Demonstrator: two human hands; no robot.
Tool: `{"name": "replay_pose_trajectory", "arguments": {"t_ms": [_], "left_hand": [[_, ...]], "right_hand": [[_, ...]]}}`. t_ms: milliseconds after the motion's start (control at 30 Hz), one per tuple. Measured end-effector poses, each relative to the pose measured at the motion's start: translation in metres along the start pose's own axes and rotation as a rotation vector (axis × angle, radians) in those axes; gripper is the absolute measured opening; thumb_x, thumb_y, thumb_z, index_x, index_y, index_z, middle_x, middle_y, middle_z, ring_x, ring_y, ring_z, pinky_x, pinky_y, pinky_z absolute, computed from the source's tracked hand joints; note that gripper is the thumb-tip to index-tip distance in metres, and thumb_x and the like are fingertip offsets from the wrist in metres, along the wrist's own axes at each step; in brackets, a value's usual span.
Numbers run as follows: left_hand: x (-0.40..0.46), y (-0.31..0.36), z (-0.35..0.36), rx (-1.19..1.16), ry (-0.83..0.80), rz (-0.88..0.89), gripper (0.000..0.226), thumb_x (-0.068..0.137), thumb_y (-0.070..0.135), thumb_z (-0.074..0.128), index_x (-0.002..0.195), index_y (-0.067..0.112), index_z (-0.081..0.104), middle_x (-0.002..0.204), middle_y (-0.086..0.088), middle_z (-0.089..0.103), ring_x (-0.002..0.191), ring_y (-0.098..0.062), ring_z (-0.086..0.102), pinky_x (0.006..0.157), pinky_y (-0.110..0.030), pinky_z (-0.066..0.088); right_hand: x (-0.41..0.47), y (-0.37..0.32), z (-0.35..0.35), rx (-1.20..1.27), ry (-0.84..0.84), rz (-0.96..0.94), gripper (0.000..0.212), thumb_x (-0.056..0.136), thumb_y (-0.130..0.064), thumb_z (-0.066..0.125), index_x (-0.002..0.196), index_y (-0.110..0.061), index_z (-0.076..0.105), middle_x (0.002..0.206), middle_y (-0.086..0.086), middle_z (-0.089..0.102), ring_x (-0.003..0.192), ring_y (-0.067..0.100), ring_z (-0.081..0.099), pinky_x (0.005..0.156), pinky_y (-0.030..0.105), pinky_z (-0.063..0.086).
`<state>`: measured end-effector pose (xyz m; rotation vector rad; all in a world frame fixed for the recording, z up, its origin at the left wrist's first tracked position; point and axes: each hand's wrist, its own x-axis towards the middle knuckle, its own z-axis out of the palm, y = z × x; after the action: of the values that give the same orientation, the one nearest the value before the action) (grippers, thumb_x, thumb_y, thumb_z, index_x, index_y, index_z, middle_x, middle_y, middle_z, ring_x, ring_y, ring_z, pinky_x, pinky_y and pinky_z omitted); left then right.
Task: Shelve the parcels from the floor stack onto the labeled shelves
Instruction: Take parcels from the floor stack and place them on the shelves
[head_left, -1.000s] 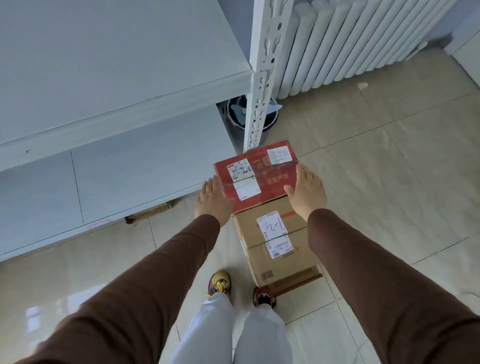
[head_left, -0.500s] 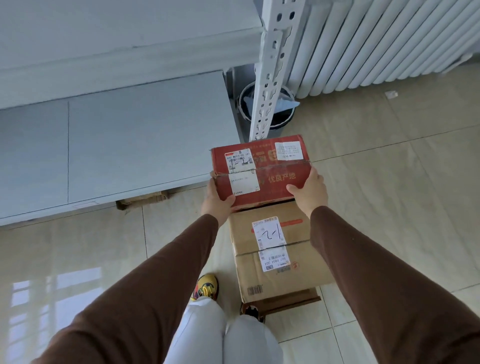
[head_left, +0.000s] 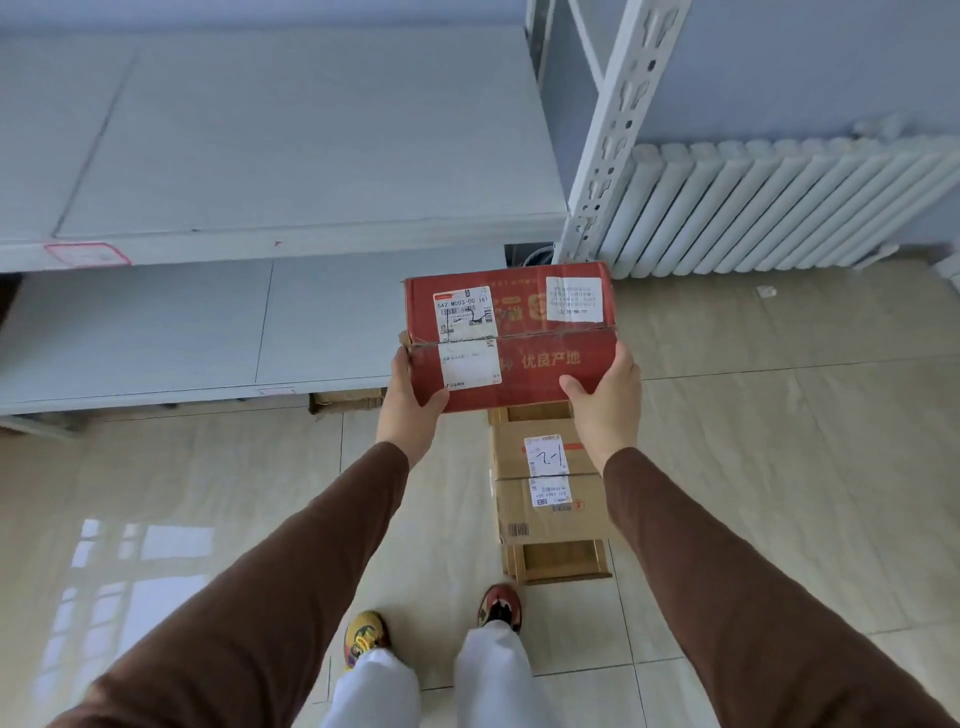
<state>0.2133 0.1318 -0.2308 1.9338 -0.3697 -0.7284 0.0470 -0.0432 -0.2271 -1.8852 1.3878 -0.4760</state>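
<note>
A red parcel (head_left: 524, 364) with white shipping labels is held in the air in front of me, above the floor stack. My left hand (head_left: 410, 400) grips its left end and my right hand (head_left: 608, 400) grips its right end. Below it on the floor sits a brown cardboard parcel (head_left: 550, 499) with a handwritten label, on top of another flat carton (head_left: 561, 561). To the left stand the white shelves: an upper board (head_left: 291, 156) with a red-framed label (head_left: 85, 254) on its front edge, and a lower board (head_left: 156, 332).
A white perforated shelf post (head_left: 618, 124) rises just behind the red parcel. A white radiator (head_left: 779, 208) lines the wall at the right. Cardboard (head_left: 348, 400) lies under the lowest shelf. My feet (head_left: 431, 629) stand on the glossy tile floor.
Both hands closed on the red parcel and lifted it off the brown parcel. My view rose, so the upper shelf boards show more fully.
</note>
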Motion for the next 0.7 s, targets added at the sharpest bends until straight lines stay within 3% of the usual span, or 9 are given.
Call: {"name": "replay_pose_trajectory", "arguments": {"t_ms": [167,367,467,600,700], "left_hand": [[-0.055,0.008,-0.092,-0.073,0.094,0.095,0.077,0.098,0.005,0.059,0.159,0.031,0.018,0.137,0.013,0.051,0.12,-0.009,0.055,0.104,-0.034,0.048],[-0.105,-0.019,-0.249,-0.112,0.226,0.167,0.082,0.097,0.007,0.06,0.157,0.041,0.016,0.143,0.008,0.054,0.127,-0.017,0.058,0.106,-0.042,0.051],[-0.125,-0.04,-0.338,-0.032,0.332,0.205,0.083,0.093,0.012,0.063,0.152,0.049,0.018,0.13,0.009,0.056,0.127,-0.025,0.054,0.105,-0.051,0.048],[-0.142,-0.064,-0.442,0.037,0.486,0.211,0.077,0.092,0.012,0.066,0.152,0.036,0.024,0.125,0.005,0.051,0.126,-0.029,0.048,0.106,-0.056,0.045],[-0.142,-0.081,-0.511,0.045,0.551,0.221,0.08,0.089,0.014,0.068,0.149,0.041,0.022,0.133,0.0,0.056,0.126,-0.029,0.05,0.104,-0.058,0.046]], "right_hand": [[-0.071,-0.075,0.007,0.055,0.015,-0.128,0.079,0.089,-0.03,0.077,0.151,-0.023,0.029,0.142,0.003,0.047,0.133,0.02,0.047,0.109,0.046,0.048],[-0.175,-0.183,0.072,0.149,-0.009,-0.278,0.077,0.089,-0.028,0.077,0.149,-0.024,0.028,0.145,0.002,0.046,0.135,0.021,0.047,0.109,0.05,0.049],[-0.233,-0.236,0.118,0.212,-0.01,-0.34,0.076,0.088,-0.022,0.078,0.149,-0.021,0.031,0.145,0.003,0.045,0.134,0.021,0.047,0.109,0.049,0.049],[-0.3,-0.301,0.183,0.298,-0.043,-0.405,0.073,0.088,-0.018,0.077,0.146,-0.023,0.032,0.142,0.002,0.046,0.131,0.019,0.049,0.105,0.048,0.052],[-0.329,-0.347,0.226,0.348,-0.076,-0.462,0.07,0.088,-0.018,0.077,0.143,-0.023,0.033,0.139,0.001,0.048,0.127,0.02,0.052,0.102,0.045,0.054]]}}
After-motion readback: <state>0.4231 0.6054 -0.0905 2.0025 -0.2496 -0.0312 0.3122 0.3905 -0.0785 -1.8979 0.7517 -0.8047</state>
